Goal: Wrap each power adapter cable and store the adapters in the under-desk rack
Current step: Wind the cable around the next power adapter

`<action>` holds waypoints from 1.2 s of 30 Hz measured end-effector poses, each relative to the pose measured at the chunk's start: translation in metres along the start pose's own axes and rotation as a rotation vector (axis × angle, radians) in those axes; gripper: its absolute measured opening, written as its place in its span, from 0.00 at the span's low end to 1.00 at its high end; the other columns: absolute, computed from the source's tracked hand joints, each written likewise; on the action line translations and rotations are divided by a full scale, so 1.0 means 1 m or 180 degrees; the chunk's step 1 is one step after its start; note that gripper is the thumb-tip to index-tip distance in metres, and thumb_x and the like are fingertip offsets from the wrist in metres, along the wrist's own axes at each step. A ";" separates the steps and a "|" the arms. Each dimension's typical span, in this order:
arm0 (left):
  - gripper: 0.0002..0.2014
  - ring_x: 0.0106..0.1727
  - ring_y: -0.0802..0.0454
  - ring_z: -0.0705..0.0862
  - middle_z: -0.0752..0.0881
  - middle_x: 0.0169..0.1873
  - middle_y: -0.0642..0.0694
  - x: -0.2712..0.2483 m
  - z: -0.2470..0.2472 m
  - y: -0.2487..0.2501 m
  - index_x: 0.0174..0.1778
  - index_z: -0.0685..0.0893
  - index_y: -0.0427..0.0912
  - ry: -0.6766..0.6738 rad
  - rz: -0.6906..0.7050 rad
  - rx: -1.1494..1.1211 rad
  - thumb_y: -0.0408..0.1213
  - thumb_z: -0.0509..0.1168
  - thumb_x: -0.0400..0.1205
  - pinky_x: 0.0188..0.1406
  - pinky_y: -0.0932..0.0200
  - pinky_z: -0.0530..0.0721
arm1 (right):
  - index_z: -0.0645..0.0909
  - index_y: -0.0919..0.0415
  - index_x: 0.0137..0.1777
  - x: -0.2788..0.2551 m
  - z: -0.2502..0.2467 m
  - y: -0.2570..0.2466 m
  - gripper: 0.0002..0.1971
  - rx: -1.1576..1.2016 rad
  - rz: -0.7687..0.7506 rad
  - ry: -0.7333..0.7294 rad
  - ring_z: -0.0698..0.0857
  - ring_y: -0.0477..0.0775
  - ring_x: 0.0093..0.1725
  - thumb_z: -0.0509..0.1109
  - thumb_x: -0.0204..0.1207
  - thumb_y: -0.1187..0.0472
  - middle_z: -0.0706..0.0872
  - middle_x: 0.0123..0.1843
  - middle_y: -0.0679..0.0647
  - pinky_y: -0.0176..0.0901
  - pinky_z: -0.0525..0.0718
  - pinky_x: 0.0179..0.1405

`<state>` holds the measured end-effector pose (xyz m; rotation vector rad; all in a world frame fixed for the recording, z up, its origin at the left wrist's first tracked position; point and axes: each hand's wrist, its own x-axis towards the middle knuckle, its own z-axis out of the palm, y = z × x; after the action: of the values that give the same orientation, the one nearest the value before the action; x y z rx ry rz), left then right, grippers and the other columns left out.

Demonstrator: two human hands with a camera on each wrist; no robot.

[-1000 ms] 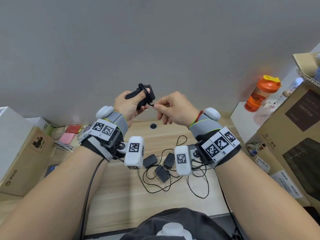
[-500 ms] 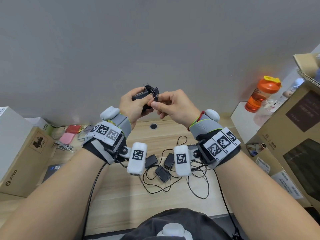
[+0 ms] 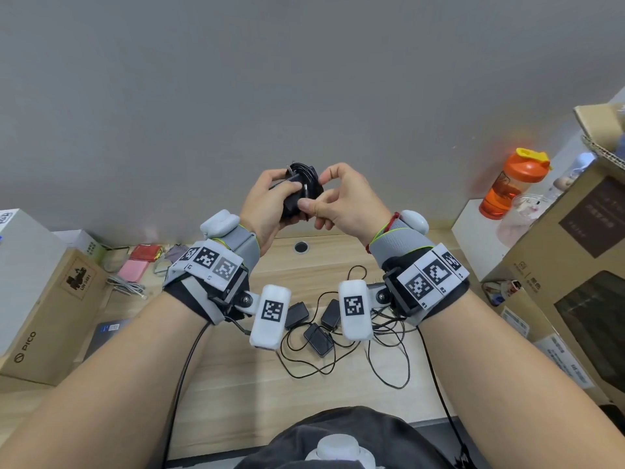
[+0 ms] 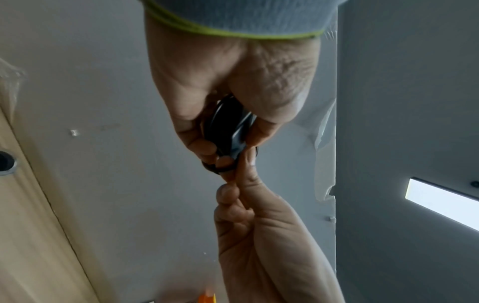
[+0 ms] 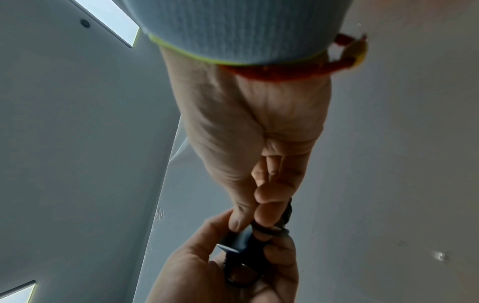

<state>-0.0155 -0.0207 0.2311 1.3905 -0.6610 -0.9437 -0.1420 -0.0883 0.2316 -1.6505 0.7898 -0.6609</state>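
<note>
My left hand [image 3: 270, 201] grips a black power adapter [image 3: 302, 189] with its thin cable wound around it, held up in front of the grey wall. My right hand [image 3: 324, 201] pinches the cable at the adapter's right side, thumb and forefinger on the coils. In the left wrist view the adapter [image 4: 229, 127] sits between my left fingers, with the right hand [image 4: 233, 184] meeting it from below. The right wrist view shows the adapter [image 5: 241, 239] and its cable loops under my right fingertips. Three more black adapters [image 3: 318, 338] lie on the wooden desk [image 3: 236, 394] amid tangled cables.
Cardboard boxes [image 3: 47, 299] stand at the desk's left, with pink and red items [image 3: 133, 269] behind them. Larger boxes [image 3: 571, 262] fill the right side, next to an orange bottle [image 3: 510, 184]. A cable hole [image 3: 301, 247] sits at the desk's back edge. The under-desk rack is out of view.
The right hand has closed the gap to the adapter, taking up the last of the loose cable; both hands have drifted slightly right and the adapter has turned in the left hand.
</note>
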 end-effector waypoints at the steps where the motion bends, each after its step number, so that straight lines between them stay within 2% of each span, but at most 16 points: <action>1: 0.13 0.30 0.48 0.82 0.86 0.40 0.41 0.000 0.001 0.001 0.64 0.77 0.43 -0.0031 0.0025 0.0074 0.31 0.61 0.84 0.27 0.60 0.80 | 0.68 0.65 0.58 0.000 0.000 0.000 0.23 -0.0005 0.0053 0.0044 0.81 0.56 0.25 0.79 0.73 0.66 0.87 0.30 0.62 0.38 0.78 0.23; 4: 0.14 0.30 0.46 0.80 0.85 0.37 0.39 -0.001 0.002 0.001 0.63 0.76 0.44 -0.0069 0.0130 0.0274 0.30 0.61 0.83 0.28 0.57 0.77 | 0.72 0.68 0.58 0.004 -0.002 0.002 0.21 0.0112 0.0195 0.0242 0.84 0.54 0.24 0.79 0.73 0.65 0.88 0.31 0.61 0.38 0.79 0.22; 7: 0.12 0.30 0.45 0.80 0.85 0.36 0.38 -0.001 0.002 -0.001 0.60 0.74 0.45 -0.0121 0.0201 0.0457 0.30 0.62 0.83 0.30 0.55 0.78 | 0.79 0.69 0.52 0.009 -0.003 0.006 0.17 0.0108 0.0242 0.0466 0.86 0.57 0.26 0.81 0.71 0.62 0.90 0.32 0.63 0.44 0.83 0.29; 9: 0.11 0.30 0.44 0.81 0.85 0.38 0.38 -0.002 0.002 -0.002 0.59 0.72 0.46 -0.0176 0.0208 0.0561 0.31 0.63 0.83 0.32 0.55 0.80 | 0.82 0.63 0.45 0.011 -0.005 0.010 0.14 -0.0103 0.0204 0.0643 0.85 0.54 0.26 0.83 0.68 0.59 0.90 0.30 0.58 0.49 0.87 0.35; 11: 0.11 0.30 0.44 0.81 0.85 0.39 0.38 -0.002 0.002 -0.002 0.58 0.71 0.45 -0.0206 0.0182 0.0606 0.31 0.62 0.83 0.31 0.55 0.81 | 0.83 0.58 0.40 0.010 -0.007 0.010 0.12 -0.0432 0.0077 0.0825 0.84 0.51 0.26 0.84 0.67 0.55 0.87 0.29 0.50 0.46 0.86 0.37; 13: 0.10 0.30 0.44 0.81 0.85 0.41 0.37 -0.003 0.001 -0.003 0.58 0.71 0.45 -0.0238 0.0144 0.0618 0.31 0.62 0.84 0.30 0.55 0.81 | 0.84 0.55 0.37 0.010 -0.009 0.009 0.11 -0.0636 -0.0057 0.0898 0.83 0.50 0.28 0.84 0.66 0.54 0.85 0.30 0.48 0.43 0.84 0.36; 16: 0.09 0.30 0.44 0.82 0.85 0.42 0.36 -0.003 0.000 -0.002 0.58 0.71 0.45 -0.0273 0.0134 0.0617 0.32 0.62 0.84 0.30 0.55 0.81 | 0.80 0.53 0.38 0.009 -0.007 0.009 0.11 -0.0634 -0.0249 0.0978 0.82 0.48 0.26 0.82 0.67 0.57 0.85 0.29 0.46 0.41 0.83 0.31; 18: 0.09 0.29 0.44 0.82 0.85 0.43 0.36 -0.003 0.001 -0.002 0.58 0.72 0.44 -0.0275 0.0116 0.0589 0.32 0.62 0.85 0.29 0.56 0.81 | 0.79 0.52 0.43 0.010 -0.006 0.010 0.11 -0.0718 -0.0402 0.1075 0.83 0.45 0.29 0.80 0.68 0.57 0.85 0.29 0.45 0.42 0.85 0.36; 19: 0.08 0.28 0.44 0.81 0.85 0.43 0.36 -0.003 0.001 -0.002 0.58 0.72 0.43 -0.0279 0.0105 0.0575 0.32 0.61 0.85 0.29 0.56 0.81 | 0.78 0.52 0.47 0.010 -0.005 0.010 0.11 -0.0795 -0.0464 0.1082 0.83 0.44 0.31 0.78 0.69 0.57 0.85 0.30 0.45 0.39 0.83 0.38; 22: 0.05 0.26 0.44 0.81 0.84 0.42 0.36 -0.003 0.001 -0.003 0.55 0.74 0.42 -0.0288 0.0037 0.0516 0.33 0.62 0.85 0.26 0.57 0.79 | 0.80 0.52 0.54 0.008 -0.005 0.008 0.12 -0.0986 -0.0565 0.1022 0.82 0.44 0.34 0.74 0.72 0.59 0.84 0.29 0.48 0.31 0.75 0.37; 24: 0.02 0.24 0.44 0.80 0.83 0.40 0.37 -0.002 0.001 -0.003 0.50 0.77 0.42 -0.0214 -0.0062 0.0431 0.34 0.62 0.84 0.23 0.59 0.76 | 0.84 0.51 0.51 0.008 -0.005 0.008 0.08 -0.1001 -0.0644 0.0984 0.79 0.41 0.30 0.74 0.73 0.59 0.83 0.27 0.46 0.30 0.74 0.35; 26: 0.02 0.22 0.46 0.77 0.82 0.37 0.37 -0.003 0.000 -0.001 0.47 0.78 0.41 -0.0092 -0.0238 0.0265 0.34 0.61 0.83 0.19 0.62 0.72 | 0.87 0.50 0.48 0.008 -0.006 0.009 0.04 -0.0886 -0.0714 0.0882 0.78 0.41 0.26 0.76 0.74 0.56 0.82 0.28 0.45 0.30 0.76 0.34; 28: 0.04 0.21 0.48 0.74 0.80 0.34 0.39 -0.003 -0.004 0.001 0.45 0.79 0.39 0.0051 -0.0495 0.0077 0.36 0.61 0.82 0.16 0.65 0.68 | 0.89 0.51 0.48 0.008 -0.008 0.013 0.03 -0.0707 -0.0738 0.0721 0.79 0.45 0.25 0.77 0.75 0.56 0.84 0.31 0.47 0.33 0.79 0.32; 31: 0.07 0.19 0.52 0.72 0.79 0.32 0.42 -0.003 -0.011 0.002 0.40 0.79 0.41 0.0150 -0.0715 -0.0102 0.41 0.64 0.80 0.14 0.67 0.67 | 0.88 0.46 0.47 0.006 -0.011 0.017 0.07 -0.0457 -0.0911 0.0380 0.86 0.50 0.35 0.75 0.77 0.61 0.88 0.44 0.53 0.41 0.88 0.40; 33: 0.11 0.19 0.54 0.72 0.82 0.36 0.41 0.000 -0.016 -0.001 0.44 0.82 0.41 0.0024 -0.0746 -0.0015 0.46 0.68 0.79 0.13 0.68 0.66 | 0.87 0.44 0.45 0.007 -0.013 0.020 0.10 -0.0284 -0.0924 0.0237 0.88 0.51 0.44 0.76 0.76 0.63 0.87 0.52 0.54 0.46 0.88 0.50; 36: 0.27 0.19 0.55 0.73 0.84 0.47 0.36 0.003 -0.021 -0.002 0.61 0.86 0.37 -0.0252 -0.0742 0.0140 0.56 0.71 0.77 0.12 0.70 0.66 | 0.84 0.52 0.44 0.008 -0.014 0.021 0.08 -0.0063 -0.0839 0.0060 0.88 0.51 0.48 0.74 0.77 0.68 0.89 0.54 0.55 0.48 0.86 0.58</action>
<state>0.0033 -0.0122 0.2265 1.4975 -0.5896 -1.1794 -0.1514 -0.1059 0.2137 -1.7857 0.5980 -0.8557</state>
